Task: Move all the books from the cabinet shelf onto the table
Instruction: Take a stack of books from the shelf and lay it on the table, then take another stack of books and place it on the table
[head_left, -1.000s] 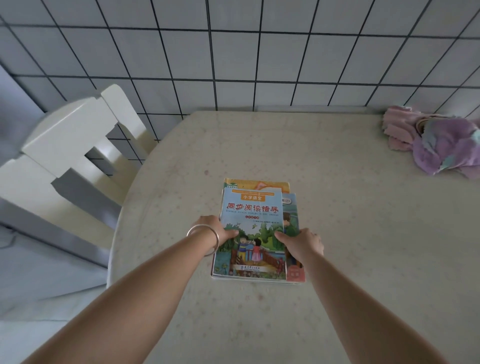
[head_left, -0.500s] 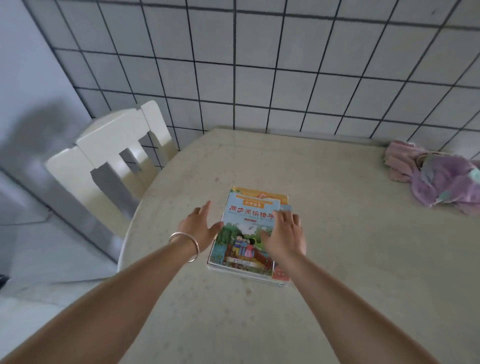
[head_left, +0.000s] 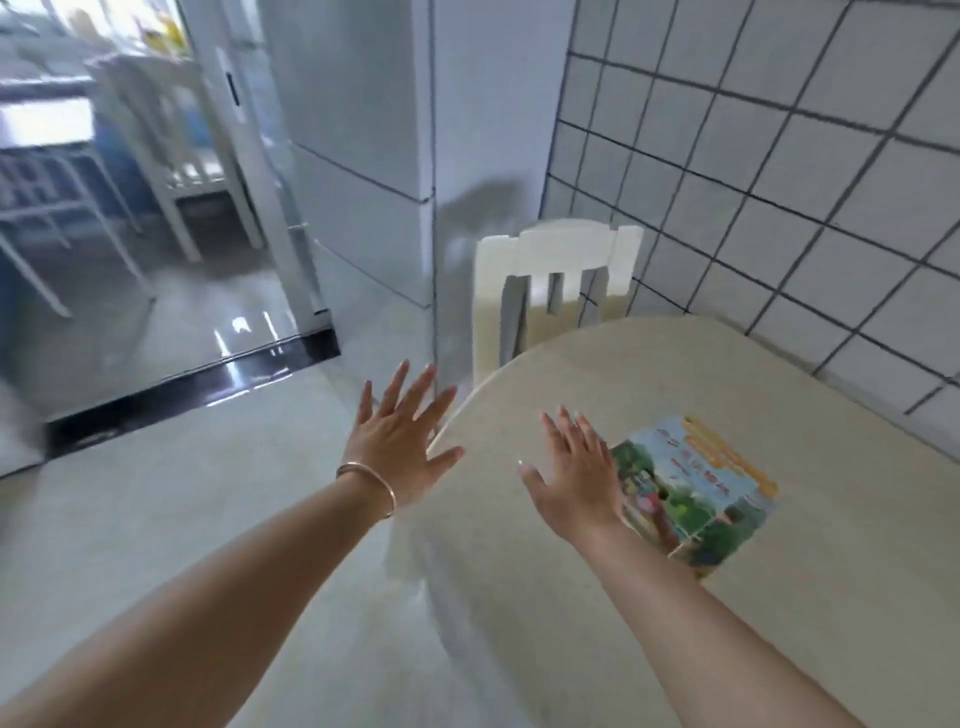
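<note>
Beige bench (head_left: 649, 374) lower right by tiled wall, books (head_left: 696, 493) blurred on it, white chair (head_left: 556, 280) behind; both hands (head_left: 400, 447) (head_left: 576, 483) spread, empty.

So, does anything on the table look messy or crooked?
Only slightly: the stack of books isn't squared up, an orange-covered one pokes out past the top book. It lies flat on the table, and both hands are open, off it.

Home dining corner: tiled wall (head_left: 779, 171), table (head_left: 649, 374), chair (head_left: 556, 270).
</note>
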